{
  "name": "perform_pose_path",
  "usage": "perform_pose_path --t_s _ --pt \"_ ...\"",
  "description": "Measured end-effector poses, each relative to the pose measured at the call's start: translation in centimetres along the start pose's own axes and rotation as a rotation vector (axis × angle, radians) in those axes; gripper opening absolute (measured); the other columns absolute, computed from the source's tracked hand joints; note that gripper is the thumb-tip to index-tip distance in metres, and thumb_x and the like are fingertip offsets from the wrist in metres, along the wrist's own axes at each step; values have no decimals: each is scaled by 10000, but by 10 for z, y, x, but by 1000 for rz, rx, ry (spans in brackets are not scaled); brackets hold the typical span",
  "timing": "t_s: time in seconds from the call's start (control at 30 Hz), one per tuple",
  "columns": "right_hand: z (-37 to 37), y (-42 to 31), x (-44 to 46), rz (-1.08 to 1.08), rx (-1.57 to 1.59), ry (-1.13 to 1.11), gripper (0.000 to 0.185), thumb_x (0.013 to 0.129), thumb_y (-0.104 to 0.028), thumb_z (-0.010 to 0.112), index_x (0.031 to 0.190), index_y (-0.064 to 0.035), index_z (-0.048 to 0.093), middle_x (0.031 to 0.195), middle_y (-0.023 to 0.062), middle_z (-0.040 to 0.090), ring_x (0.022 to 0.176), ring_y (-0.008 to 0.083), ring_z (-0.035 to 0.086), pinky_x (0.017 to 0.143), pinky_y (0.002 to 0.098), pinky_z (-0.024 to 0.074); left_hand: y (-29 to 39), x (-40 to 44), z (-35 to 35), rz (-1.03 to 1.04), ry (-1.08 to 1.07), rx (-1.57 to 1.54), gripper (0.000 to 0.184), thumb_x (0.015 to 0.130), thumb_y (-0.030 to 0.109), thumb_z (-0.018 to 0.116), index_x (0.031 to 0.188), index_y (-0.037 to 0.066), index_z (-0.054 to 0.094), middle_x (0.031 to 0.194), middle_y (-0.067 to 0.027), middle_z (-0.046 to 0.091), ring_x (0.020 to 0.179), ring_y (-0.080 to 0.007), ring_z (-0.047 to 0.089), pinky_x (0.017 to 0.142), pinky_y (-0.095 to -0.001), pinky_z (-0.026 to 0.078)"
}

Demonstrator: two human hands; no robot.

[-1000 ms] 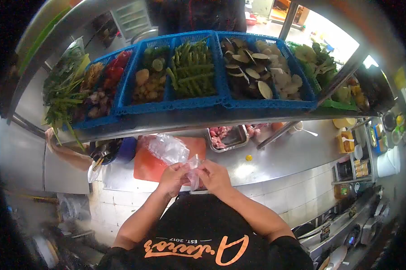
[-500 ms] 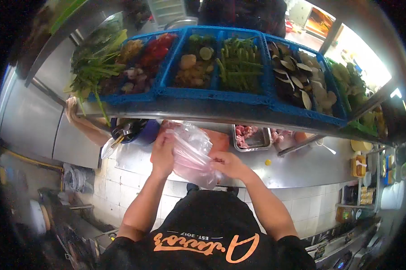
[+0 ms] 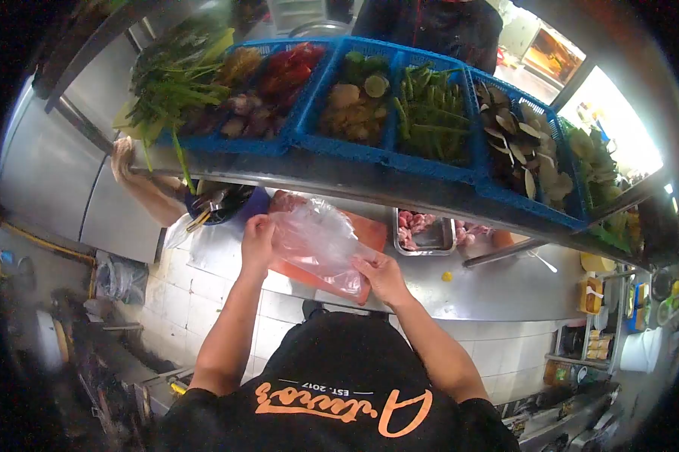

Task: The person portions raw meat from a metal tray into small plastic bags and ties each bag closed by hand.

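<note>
A clear plastic bag is stretched between my two hands over the orange cutting board. My left hand grips its left edge, fingers closed on the film. The right end of the bag is pinched in my right hand, near the board's right front edge. More crumpled clear plastic lies on the board behind the bag. To the right of the board, a metal tray holds pieces of raw meat.
Above the steel counter, a shelf carries blue baskets of cut vegetables. A dark blue bowl with utensils stands left of the board. A cloth hangs at the shelf's left post. Behind the shelf is a person in dark clothing.
The bag, bunched between my close-set hands a second ago, is now spread flat and wide. My hands have moved apart. The view has shifted, so the baskets appear farther right.
</note>
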State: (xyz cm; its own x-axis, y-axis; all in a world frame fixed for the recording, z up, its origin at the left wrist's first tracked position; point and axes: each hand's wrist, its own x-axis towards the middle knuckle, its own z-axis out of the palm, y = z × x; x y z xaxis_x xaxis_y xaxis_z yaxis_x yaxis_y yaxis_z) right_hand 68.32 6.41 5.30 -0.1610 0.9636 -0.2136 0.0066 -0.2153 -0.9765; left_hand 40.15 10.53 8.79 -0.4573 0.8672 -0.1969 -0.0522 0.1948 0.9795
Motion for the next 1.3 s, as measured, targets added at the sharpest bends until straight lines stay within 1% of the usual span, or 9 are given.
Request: perform_pose_path --t_s 0.07,0.17,0.23,0.3,0.5,0.6,0.73,0.83,1.3 --pt "-8 -5 -5 -12 -185 102 234 829 -166 702 996 -2 689 810 82 688 722 137 625 643 293 496 -31 13 -7 331 186 197 265 894 155 643 1101 6 569 963 -61 605 863 -166 595 759 -308 502" --pt "-5 -12 -15 -33 -384 204 231 780 -148 701 974 -23 677 828 140 693 732 222 661 666 333 511 20 -56 6 432 -44 384 326 894 177 661 1160 3 588 999 -66 625 903 -169 606 769 -310 504" --pt "10 -13 -18 -99 -413 168 240 771 -170 709 962 -29 670 828 170 686 745 300 670 668 379 511 16 -81 21 95 -644 462 344 889 213 688 1138 -11 612 1026 -78 650 924 -162 624 778 -311 507" --pt "17 -33 -24 -184 -490 83 265 773 -214 726 948 -26 661 803 185 674 733 344 666 654 417 502 19 -104 42 -192 -828 309 307 895 192 688 1119 -6 619 956 -68 674 764 -156 651 750 -319 536" --pt "6 -37 -26 -184 -603 -258 408 788 -383 759 915 -11 647 750 181 655 663 330 642 622 421 489 11 -84 37 -622 -626 -375 231 935 199 542 1018 13 651 930 -93 686 890 -226 658 819 -401 535" --pt "-16 -42 -17 172 -295 -333 418 795 -421 745 949 -41 664 731 153 662 674 320 656 639 415 514 9 -69 22 -709 -659 -665 184 897 172 528 951 27 627 924 -99 666 876 -248 654 829 -403 531" --pt "-60 -43 2 -232 -1319 280 542 787 -376 759 1216 -86 597 1207 182 617 1060 348 617 863 436 501 6 -69 20 -683 -495 -601 176 898 174 534 932 28 625 906 -89 660 856 -236 642 807 -395 527" --pt "-84 -21 20 -120 -1262 164 617 764 -369 766 1263 -66 565 1294 189 548 1141 377 554 927 459 466 1 -73 23 -688 -487 -572 177 905 181 533 932 31 623 911 -87 658 861 -230 637 805 -394 525" --pt "-104 30 43 -471 -1076 164 387 803 -407 750 895 -54 619 766 122 623 744 333 633 705 433 519 3 -91 26 -627 -424 -546 191 930 178 515 979 29 624 931 -85 649 870 -221 626 820 -380 511"
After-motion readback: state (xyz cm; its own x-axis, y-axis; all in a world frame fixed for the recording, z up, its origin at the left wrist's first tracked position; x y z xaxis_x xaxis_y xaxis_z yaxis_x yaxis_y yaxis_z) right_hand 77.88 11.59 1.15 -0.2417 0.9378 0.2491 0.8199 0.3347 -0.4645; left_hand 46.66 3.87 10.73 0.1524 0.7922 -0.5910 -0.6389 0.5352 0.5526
